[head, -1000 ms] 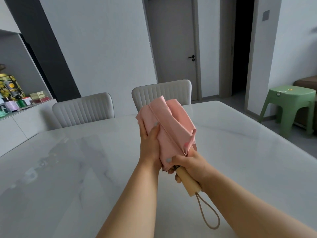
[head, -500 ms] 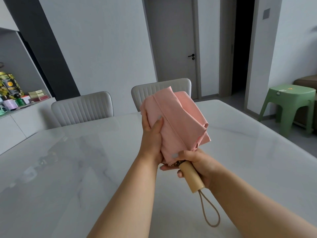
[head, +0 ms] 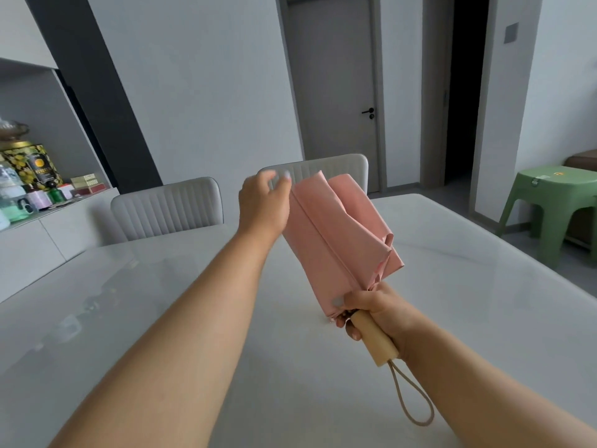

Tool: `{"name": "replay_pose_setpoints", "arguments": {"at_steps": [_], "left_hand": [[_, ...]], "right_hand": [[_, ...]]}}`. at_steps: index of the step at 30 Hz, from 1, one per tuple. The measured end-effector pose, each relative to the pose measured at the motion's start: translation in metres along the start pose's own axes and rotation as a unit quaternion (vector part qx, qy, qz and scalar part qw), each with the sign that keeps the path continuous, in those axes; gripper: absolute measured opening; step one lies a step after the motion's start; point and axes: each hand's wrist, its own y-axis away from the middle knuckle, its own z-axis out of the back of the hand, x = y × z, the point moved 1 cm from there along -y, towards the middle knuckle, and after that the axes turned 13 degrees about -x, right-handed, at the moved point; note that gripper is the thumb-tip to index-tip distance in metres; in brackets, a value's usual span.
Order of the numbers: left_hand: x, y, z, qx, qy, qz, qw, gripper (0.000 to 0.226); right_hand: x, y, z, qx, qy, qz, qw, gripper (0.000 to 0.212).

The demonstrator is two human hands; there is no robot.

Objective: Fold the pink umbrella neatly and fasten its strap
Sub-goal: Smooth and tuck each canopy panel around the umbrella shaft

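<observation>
The pink umbrella [head: 336, 240] is collapsed, and its canopy hangs in loose, uneven folds above the white marble table [head: 468, 318]. It tilts up and to the left. My right hand [head: 374, 313] grips the top of the wooden handle [head: 376, 342] together with the lower hem of the canopy. A beige cord loop [head: 412, 399] dangles from the handle's end. My left hand [head: 263, 205] is blurred at the canopy's upper left corner, with curled fingertips pinching the fabric edge there. The fastening strap is not visible.
Two grey padded chairs [head: 168, 211] [head: 323, 169] stand at the table's far side. A sideboard with tins and jars [head: 29, 176] is at the left. To the right of the table stands a green plastic stool [head: 549, 202], and behind it are a closed door and a dark doorway.
My left hand has let go of the canopy's middle and moved up to its top left corner. The umbrella now sits slightly higher and further right, and its folds are looser.
</observation>
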Motion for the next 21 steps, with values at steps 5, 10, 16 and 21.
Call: {"name": "replay_pose_setpoints", "arguments": {"at_steps": [5,10,16,21], "left_hand": [[-0.026,-0.034,0.006,0.119,-0.146,0.026,0.982,0.068],[-0.031,-0.044,0.006,0.212,-0.164,0.084,0.96,0.073],[-0.038,-0.04,0.005,0.284,-0.107,0.133,0.943,0.051],[-0.029,-0.047,0.012,0.305,-0.034,0.173,0.936,0.011]], "right_hand": [[-0.003,0.0,-0.005,0.026,0.024,0.011,0.999,0.039],[-0.005,-0.003,-0.002,0.045,0.031,0.01,0.998,0.062],[-0.005,-0.007,-0.005,0.054,0.02,-0.006,0.998,0.049],[-0.006,-0.005,-0.004,0.051,0.008,-0.005,0.999,0.042]]}}
